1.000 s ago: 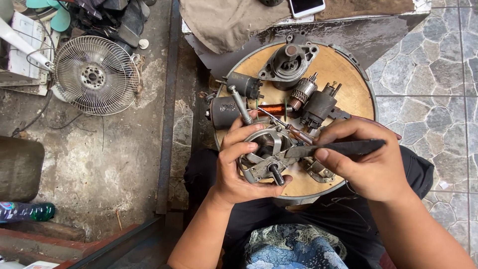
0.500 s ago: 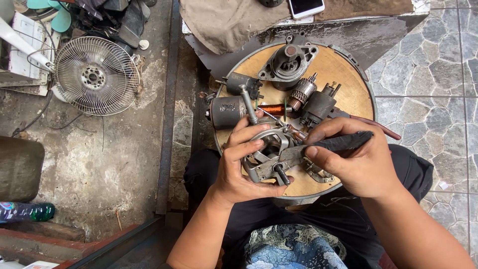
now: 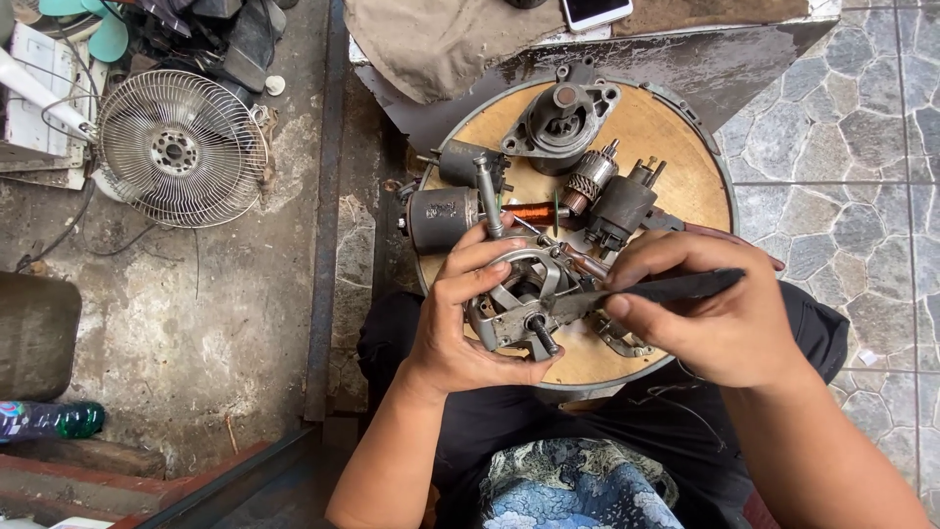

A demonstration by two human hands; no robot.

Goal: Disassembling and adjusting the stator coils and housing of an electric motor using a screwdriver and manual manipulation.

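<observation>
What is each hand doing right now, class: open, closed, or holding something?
Left hand: closed around a grey metal motor housing.
Right hand: closed on a dark flat tool, its tip at the housing.

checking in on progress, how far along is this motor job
Done: grey starter nose housing, copper-wound armature and black cylindrical casings lie separated on the round wooden board. In hand: left hand grips the grey metal end frame; right hand works a dark flat file against it. Left: everything lies unassembled.
</observation>
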